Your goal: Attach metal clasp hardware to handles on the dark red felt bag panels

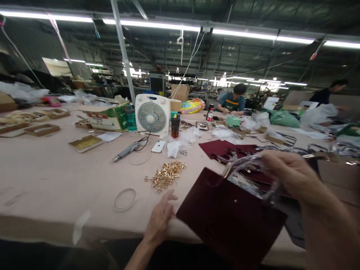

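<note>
A dark maroon handbag (230,213) hangs tilted at the table's front edge. My right hand (289,176) is closed around its plastic-wrapped handle (247,161). Near the bag's left corner, my left hand (161,217) hovers low with fingers apart and nothing in them. Just beyond those fingers lies a loose pile of small gold metal fittings (165,175). Behind the bag, more maroon pieces (216,148) with wrapped handles lie stacked on the table, partly hidden by my right arm.
An electric screwdriver (126,151), a white phone (158,146) and a tape-like ring (125,199) lie on the table (70,183). Farther back stand a box fan (152,115), a dark bottle (175,126) and a carton (105,118). A co-worker (234,101) sits across.
</note>
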`<action>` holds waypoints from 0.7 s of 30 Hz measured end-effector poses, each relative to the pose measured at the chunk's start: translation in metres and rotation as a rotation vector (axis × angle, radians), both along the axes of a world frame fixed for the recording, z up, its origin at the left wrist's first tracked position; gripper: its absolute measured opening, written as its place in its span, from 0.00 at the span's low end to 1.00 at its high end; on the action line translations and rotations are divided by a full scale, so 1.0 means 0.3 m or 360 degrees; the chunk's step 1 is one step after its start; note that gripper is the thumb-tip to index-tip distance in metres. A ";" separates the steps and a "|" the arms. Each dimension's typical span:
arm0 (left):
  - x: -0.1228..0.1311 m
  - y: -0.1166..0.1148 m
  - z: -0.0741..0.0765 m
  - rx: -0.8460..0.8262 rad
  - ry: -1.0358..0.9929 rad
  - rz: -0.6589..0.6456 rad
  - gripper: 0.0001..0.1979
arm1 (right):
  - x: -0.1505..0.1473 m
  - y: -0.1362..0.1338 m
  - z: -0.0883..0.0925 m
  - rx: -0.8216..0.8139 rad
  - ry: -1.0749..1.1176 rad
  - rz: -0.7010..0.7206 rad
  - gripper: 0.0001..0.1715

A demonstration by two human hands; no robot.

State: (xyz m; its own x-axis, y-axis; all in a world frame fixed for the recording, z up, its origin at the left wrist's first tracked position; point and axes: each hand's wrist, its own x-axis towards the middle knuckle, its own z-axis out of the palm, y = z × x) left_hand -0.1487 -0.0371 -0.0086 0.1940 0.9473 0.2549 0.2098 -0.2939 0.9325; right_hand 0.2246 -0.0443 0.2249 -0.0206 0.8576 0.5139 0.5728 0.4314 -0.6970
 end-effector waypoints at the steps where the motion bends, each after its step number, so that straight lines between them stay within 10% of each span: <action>1: -0.008 -0.004 -0.003 0.0001 -0.0048 -0.0102 0.29 | -0.054 0.029 -0.024 -0.0225 -0.0048 0.0184 0.28; 5: -0.026 -0.024 0.004 0.0042 0.0180 -0.0342 0.30 | -0.208 0.185 -0.195 -0.0560 -0.0038 0.0534 0.34; 11: 0.014 -0.039 0.017 0.0195 0.0754 0.0030 0.33 | -0.276 0.353 -0.489 -0.0444 0.0029 0.0139 0.31; 21: 0.043 -0.051 -0.048 0.0531 0.0941 0.0338 0.20 | -0.340 0.438 -0.712 -0.0351 -0.0124 -0.0124 0.28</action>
State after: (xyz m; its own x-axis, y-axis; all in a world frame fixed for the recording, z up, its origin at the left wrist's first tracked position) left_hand -0.1358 -0.0523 -0.0230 0.2095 0.8696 0.4471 0.7373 -0.4408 0.5120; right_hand 0.1224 0.0871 0.0112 0.0179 0.9494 0.3137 0.6539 0.2262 -0.7220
